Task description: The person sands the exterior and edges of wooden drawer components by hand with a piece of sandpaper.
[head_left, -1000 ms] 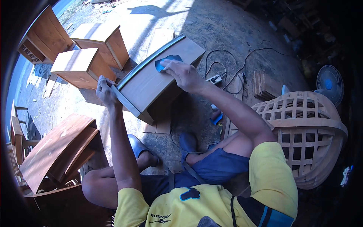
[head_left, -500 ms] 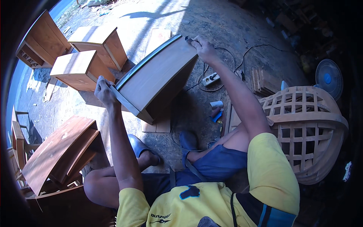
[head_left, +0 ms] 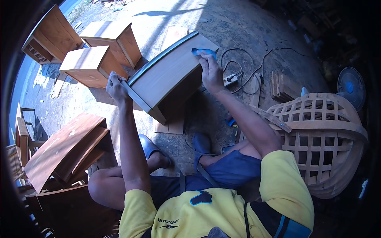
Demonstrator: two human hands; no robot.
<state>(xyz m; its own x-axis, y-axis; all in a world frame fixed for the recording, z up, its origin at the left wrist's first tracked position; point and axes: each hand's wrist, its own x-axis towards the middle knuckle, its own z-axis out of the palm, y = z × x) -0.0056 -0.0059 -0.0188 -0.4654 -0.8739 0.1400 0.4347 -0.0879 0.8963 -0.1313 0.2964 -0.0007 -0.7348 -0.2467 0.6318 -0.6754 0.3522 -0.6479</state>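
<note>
Blue sheet [head_left: 204,51], prob. sandpaper, pinched in R grip [head_left: 211,72] at right end of pale wooden unit [head_left: 170,65], upper ctr of frame; L grip [head_left: 116,87] closed on unit's left corner. Overrunning the edge cd round it; slack L hold cd let unit shift

The floor is bare grey concrete [head_left: 238,33]. Beyond the left hand [head_left: 118,88] and off to its left stand three wooden cabinets [head_left: 85,61], the closest just past that hand. A white power strip [head_left: 230,80] lies to the right of the right hand [head_left: 211,73], with a dark cord [head_left: 253,60] looping farther right. Past the cord sits a stack of boards [head_left: 281,85]. Nearer the person than both hands, two blue slippers [head_left: 201,143], worn on the feet, rest on the concrete.
</note>
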